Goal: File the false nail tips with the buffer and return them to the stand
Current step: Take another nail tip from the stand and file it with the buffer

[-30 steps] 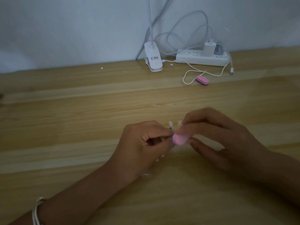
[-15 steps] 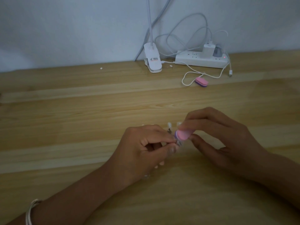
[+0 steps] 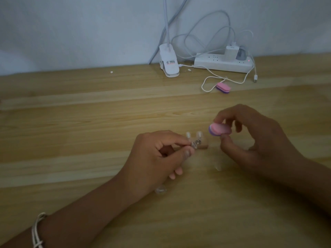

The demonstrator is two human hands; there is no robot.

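The right hand (image 3: 256,140), pinching the pink buffer (image 3: 220,129), has lifted off the false nail tip (image 3: 195,144) pinched by the left hand (image 3: 157,158), suggesting this tip's filing is finished.

Lamp clamp (image 3: 168,54): carries a small sticker (image 3: 170,62).
Sticker print: dark characters above a red line, too small and blurred to read.
Legible text in the view: none.

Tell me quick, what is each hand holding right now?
Left hand: closed, pinching the small holder of a false nail tip.
Right hand: closed, pinching the pink buffer.
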